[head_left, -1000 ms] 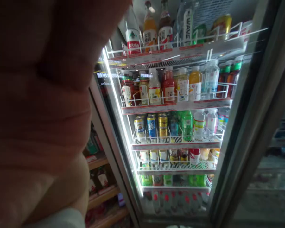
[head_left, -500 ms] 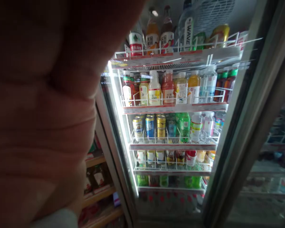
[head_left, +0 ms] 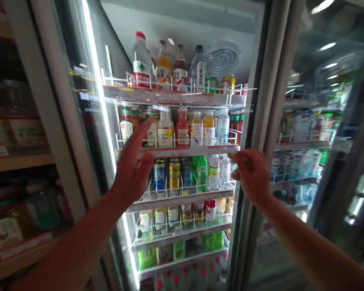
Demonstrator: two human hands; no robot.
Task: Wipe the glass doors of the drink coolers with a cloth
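Note:
My left hand is raised before the lit drinks fridge, in front of its left side. Its fingers stretch up and its thumb stands apart, with nothing in the hand. On the right, my right hand is up near the door frame, fingers half curled with a gap between the upper finger and the thumb. Nothing shows in it, though motion blurs both hands. Between the hands are a blue can, a gold can and a green bottle. Whether either hand touches the glass I cannot tell.
Juice bottles line the second shelf; taller bottles, including a clear red-capped one, stand above. Lower shelves hold more cans and bottles. Wooden shelves with jars are at left. Another glass-doored fridge is at right.
A hand that covered the left of the view close to the camera is gone from there. Both hands now show farther off, and the fridge appears shifted left and lower.

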